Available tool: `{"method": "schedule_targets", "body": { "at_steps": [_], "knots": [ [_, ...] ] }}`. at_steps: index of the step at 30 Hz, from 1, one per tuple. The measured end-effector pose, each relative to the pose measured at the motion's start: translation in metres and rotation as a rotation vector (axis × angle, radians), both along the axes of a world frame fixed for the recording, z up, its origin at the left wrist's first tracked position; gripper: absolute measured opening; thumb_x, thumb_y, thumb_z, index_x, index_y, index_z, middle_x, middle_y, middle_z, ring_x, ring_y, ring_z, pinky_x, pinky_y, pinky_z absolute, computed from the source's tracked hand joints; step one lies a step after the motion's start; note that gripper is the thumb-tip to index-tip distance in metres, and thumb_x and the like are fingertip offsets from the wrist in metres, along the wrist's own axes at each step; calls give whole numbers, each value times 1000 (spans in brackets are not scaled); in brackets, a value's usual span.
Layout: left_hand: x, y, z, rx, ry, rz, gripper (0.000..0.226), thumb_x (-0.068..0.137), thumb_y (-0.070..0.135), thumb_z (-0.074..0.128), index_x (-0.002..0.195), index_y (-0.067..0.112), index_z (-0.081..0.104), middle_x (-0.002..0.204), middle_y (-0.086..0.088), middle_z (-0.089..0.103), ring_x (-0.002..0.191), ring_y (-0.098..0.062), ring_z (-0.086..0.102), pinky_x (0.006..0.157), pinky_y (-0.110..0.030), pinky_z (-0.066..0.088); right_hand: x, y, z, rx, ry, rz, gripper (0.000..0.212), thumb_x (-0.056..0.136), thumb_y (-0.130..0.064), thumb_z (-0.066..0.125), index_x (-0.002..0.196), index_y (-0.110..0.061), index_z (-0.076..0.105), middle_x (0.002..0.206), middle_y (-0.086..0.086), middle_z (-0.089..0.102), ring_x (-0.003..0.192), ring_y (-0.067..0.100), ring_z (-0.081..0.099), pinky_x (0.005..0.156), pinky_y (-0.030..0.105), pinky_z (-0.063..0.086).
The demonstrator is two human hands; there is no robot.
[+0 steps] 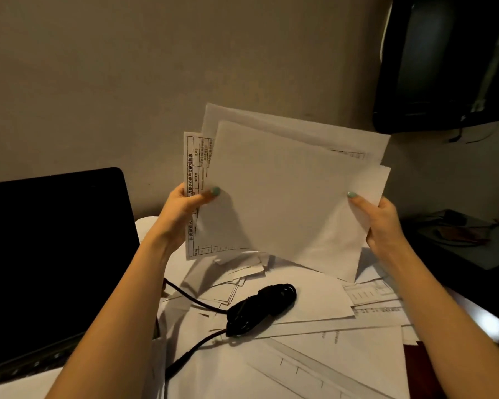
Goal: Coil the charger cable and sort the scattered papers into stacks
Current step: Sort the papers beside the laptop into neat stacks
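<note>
While left grip and right grip pinch sheaf | cable on papers | laptop beside

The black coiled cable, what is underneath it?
The coiled cable lies on scattered papers, white sheets that overlap at angles, some with printed lines. The coil hides part of the sheets beneath it, and the papers cover whatever is below them, so that cannot be seen.

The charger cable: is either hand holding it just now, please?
No, the charger cable lies bundled on the scattered papers, while the left hand and right hand grip a sheaf of sheets.
</note>
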State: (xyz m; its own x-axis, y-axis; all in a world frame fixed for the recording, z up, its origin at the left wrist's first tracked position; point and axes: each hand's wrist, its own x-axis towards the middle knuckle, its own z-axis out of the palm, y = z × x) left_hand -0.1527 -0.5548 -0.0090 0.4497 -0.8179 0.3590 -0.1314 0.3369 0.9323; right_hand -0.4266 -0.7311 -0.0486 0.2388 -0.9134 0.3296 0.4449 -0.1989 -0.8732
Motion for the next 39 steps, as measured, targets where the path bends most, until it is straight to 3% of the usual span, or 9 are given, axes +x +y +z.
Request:
{"method": "schedule_targets", "body": {
  "at_steps": [5,12,18,22,27,30,33,35,39],
  "knots": [
    [1,-2,-1,57,-86,-41,36,65,24,76,98,15,62,84,5,72,81,-13,68,76,-31,57,4,13,6,-42,-65,-75,57,43,-40,79,95,-19,65,79,-15,74,80,5,70,67,18,55],
    [-7,-6,9,-85,-43,23,29,70,21,77,97,15,68,86,3,73,80,-15,69,71,-29,56,3,23,11,-142,-128,-123,41,61,-47,73,94,-25,63,86,-11,72,82,9,69,68,25,57],
    [-1,-8,-4,-19,-17,108,31,70,22,79,98,21,66,84,10,75,78,-8,70,73,-26,56,11,16,-1,-137,70,-87,15,77,-26,72,90,-22,65,79,-13,72,79,8,69,69,24,55],
    [-6,-13,-13,5,-25,131,17,79,7,74,92,17,69,79,9,74,76,-10,69,79,-31,55,17,16,-9,-149,188,-82,19,81,-13,73,92,-25,64,89,-10,68,82,5,66,76,21,54],
    [-11,-17,-9,-85,26,153,13,80,9,75,89,16,69,79,8,74,74,-11,68,75,-28,58,22,18,-8,-121,68,-158,18,84,-10,71,94,-23,63,96,-8,67,87,5,66,76,16,55],
    [-5,-19,-34,80,18,121,22,74,15,79,93,18,68,84,7,74,83,-14,68,80,-32,56,26,18,-18,12,204,-78,10,85,-17,70,86,-20,61,87,-7,65,78,8,62,62,17,52],
    [0,-18,-60,265,-15,114,21,86,15,70,106,11,65,105,-7,70,101,-25,65,91,-38,52,29,18,-33,97,264,8,7,88,-18,68,89,-18,62,84,-4,65,77,12,63,64,24,51],
    [2,-20,-64,304,-59,134,25,90,19,65,113,8,61,109,-10,66,98,-24,61,87,-34,51,27,16,-38,125,294,35,9,89,-16,67,95,-14,62,84,-4,65,77,11,63,58,21,52],
    [-3,-23,-66,349,-126,220,23,94,25,60,110,8,60,102,-9,63,89,-21,57,76,-29,47,23,20,-43,111,296,73,18,91,-12,63,109,-11,63,98,2,69,93,20,66,79,35,57]
  ]
}}
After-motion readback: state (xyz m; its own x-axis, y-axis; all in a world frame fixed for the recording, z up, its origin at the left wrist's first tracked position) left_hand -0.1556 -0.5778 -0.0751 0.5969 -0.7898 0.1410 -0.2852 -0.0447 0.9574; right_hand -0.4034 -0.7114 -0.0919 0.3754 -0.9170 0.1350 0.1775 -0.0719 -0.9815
